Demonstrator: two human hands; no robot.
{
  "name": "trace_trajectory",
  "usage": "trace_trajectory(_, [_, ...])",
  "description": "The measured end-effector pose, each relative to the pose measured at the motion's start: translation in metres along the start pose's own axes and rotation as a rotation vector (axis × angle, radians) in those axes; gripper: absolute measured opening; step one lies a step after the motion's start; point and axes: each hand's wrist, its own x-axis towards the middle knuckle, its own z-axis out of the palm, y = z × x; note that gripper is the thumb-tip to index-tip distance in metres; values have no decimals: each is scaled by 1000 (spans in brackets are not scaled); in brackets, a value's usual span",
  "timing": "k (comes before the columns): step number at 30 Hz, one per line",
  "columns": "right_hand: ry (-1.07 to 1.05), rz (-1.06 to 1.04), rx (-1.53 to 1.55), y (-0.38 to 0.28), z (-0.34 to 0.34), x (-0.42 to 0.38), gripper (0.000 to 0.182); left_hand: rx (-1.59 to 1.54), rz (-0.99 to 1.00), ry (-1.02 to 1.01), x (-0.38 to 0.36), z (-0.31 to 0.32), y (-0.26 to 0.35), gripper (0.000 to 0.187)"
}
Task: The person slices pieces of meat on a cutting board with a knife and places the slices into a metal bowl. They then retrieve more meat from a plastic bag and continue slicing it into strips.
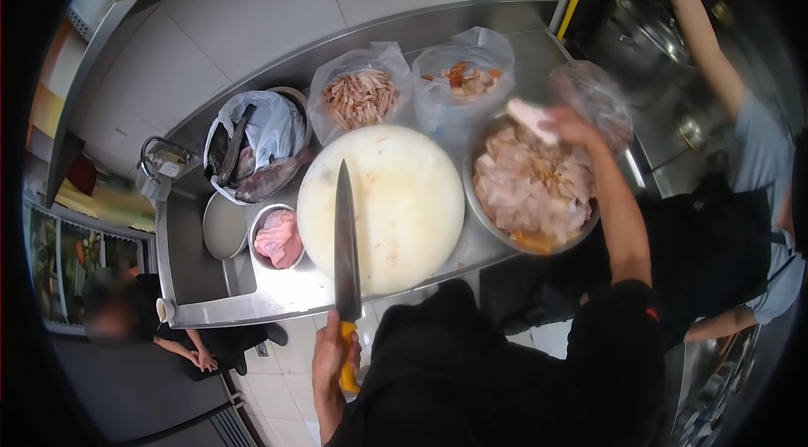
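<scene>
My left hand [331, 354] is wrapped round the yellow handle of a long kitchen knife [346, 232]. Its blade reaches over the round white cutting board [412, 194], tip pointing away from me. At the far side of a large metal bowl [492, 228], my right hand [569, 125] grips a pale piece of raw meat [532, 120], slightly blurred. Pale raw meat pieces [530, 182] fill that bowl, with some orange-yellow bits at its near edge. Left of the board, a small metal bowl [262, 258] holds pink raw meat [279, 238].
Behind the board stand bags of meat strips [362, 99] and orange-and-pale pieces [468, 81]. A bag-lined container holds dark fish [268, 179], near a faucet [156, 169] and sink [194, 270]. One co-worker [715, 236] stands at right; another person [202, 346] is at lower left.
</scene>
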Motion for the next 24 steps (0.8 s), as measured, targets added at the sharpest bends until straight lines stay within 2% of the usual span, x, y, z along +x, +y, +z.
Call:
trace_trajectory(3, [22, -85, 5, -23, 20, -22, 35, 24, 22, -24, 2, -2, -2, 74])
trace_trajectory(6, [8, -66, 59, -50, 62, -38, 37, 54, 49, -45, 4, -5, -6, 75])
trace_trajectory(10, [-16, -132, 31, -73, 158, -55, 38, 39, 33, -74, 10, -12, -22, 75])
trace_trajectory(12, [-152, -185, 77, -64, 218, -53, 35, 45, 20, -70, 8, -15, -28, 74])
trace_trajectory(14, [-92, -283, -117, -71, 280, -65, 35, 11, 19, -46, 5, -21, -39, 74])
trace_trajectory(17, [-166, -446, -282, -49, 357, -64, 37, -66, -10, -50, 0, -34, -59, 74])
trace_trajectory(21, [195, -612, -556, -98, 379, -97, 35, -108, -83, -53, -9, -49, -79, 73])
trace_trajectory(24, [60, -537, -592, -100, 391, -90, 29, -107, -151, -97, -13, -55, -90, 72])
